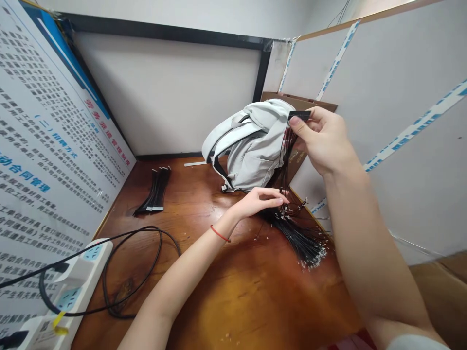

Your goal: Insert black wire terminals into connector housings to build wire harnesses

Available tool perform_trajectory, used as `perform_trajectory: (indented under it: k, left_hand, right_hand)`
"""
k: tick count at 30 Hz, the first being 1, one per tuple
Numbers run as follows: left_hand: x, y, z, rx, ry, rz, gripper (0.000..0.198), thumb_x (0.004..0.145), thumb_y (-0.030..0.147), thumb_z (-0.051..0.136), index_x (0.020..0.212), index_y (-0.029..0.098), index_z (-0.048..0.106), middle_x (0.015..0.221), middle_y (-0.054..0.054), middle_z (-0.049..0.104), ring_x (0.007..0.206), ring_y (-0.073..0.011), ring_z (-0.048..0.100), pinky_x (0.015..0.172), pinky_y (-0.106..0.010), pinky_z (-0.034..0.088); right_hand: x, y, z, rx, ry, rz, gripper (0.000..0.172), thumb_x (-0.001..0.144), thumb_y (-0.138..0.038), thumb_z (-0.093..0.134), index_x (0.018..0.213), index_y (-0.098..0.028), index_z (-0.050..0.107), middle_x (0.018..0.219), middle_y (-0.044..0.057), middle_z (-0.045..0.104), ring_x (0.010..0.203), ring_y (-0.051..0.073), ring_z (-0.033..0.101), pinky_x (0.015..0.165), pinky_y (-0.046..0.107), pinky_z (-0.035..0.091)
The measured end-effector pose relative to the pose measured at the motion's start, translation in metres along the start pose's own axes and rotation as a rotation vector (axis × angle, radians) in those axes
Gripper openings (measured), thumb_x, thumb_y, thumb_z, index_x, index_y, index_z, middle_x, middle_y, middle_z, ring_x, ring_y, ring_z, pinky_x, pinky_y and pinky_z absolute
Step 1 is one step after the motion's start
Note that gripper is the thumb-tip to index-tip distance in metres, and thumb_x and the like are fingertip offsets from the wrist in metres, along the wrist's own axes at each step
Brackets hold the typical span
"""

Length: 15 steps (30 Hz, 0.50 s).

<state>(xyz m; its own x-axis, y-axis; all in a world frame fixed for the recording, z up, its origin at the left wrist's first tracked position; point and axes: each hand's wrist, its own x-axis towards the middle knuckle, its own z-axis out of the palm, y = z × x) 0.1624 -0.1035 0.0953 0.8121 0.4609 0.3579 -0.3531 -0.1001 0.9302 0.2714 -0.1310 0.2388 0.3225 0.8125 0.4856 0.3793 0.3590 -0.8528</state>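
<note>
My right hand (pixel 323 133) is raised at the upper right, pinching a flat black connector strip (pixel 299 115) between thumb and fingers. From this strip, thin black wires (pixel 286 160) hang down in front of a backpack. My left hand (pixel 260 200) is lower, its thumb and fingertips closing together on the loose ends of the hanging wires. Just beneath its fingertips lies a bundle of black wires (pixel 297 238) with pale, bare-looking ends fanned out on the wooden table (pixel 233 301). Exactly how many strands the left fingers grip is too small to tell.
A light grey backpack (pixel 251 146) stands at the back, a brown cardboard piece (pixel 299 163) behind it. Another black wire bundle (pixel 155 189) lies back left. A white power strip (pixel 78 291) with a looped black cable (pixel 105 272) sits at left. Panels enclose the table.
</note>
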Motion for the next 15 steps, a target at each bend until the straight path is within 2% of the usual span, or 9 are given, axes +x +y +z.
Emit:
perform_trajectory:
  k: [5,9,12,15]
  left_hand:
    - [-0.018,-0.027,0.002,-0.082,0.106,-0.114,0.031,0.066,0.042,0.07,0.081,0.014,0.072,0.093,-0.01,0.07,0.1,-0.0237,0.06,0.094,-0.036,0.039]
    - [-0.027,-0.034,0.004,-0.139,0.159,-0.166,0.032,0.065,0.042,0.07,0.081,0.014,0.072,0.098,-0.012,0.07,0.103,-0.0234,0.06,0.099,-0.038,0.036]
    - [-0.031,-0.038,0.002,-0.158,0.139,-0.167,0.031,0.066,0.041,0.07,0.081,0.014,0.072,0.103,-0.012,0.069,0.107,-0.023,0.058,0.1,-0.037,0.035]
    - [-0.035,-0.043,-0.003,-0.127,0.143,-0.18,0.031,0.066,0.041,0.07,0.08,0.013,0.072,0.1,-0.012,0.07,0.101,-0.0219,0.06,0.096,-0.035,0.039]
  right_hand:
    - [0.021,0.025,0.005,0.071,-0.002,0.094,0.015,0.089,-0.036,0.049,0.086,-0.023,0.042,0.061,-0.005,0.057,0.056,0.012,0.062,0.052,0.026,0.05]
    - [0.04,0.04,0.007,0.102,0.122,0.079,0.017,0.091,-0.039,0.044,0.088,-0.024,0.037,0.057,-0.008,0.053,0.046,0.01,0.057,0.044,0.023,0.046]
    - [0.048,0.038,0.007,0.148,0.195,0.022,0.014,0.093,-0.035,0.041,0.086,-0.025,0.035,0.055,-0.009,0.051,0.045,0.008,0.053,0.042,0.019,0.041]
    - [0.049,0.027,0.008,0.204,0.263,0.009,0.015,0.096,-0.024,0.035,0.08,-0.025,0.034,0.053,-0.01,0.05,0.041,0.006,0.048,0.04,0.018,0.034]
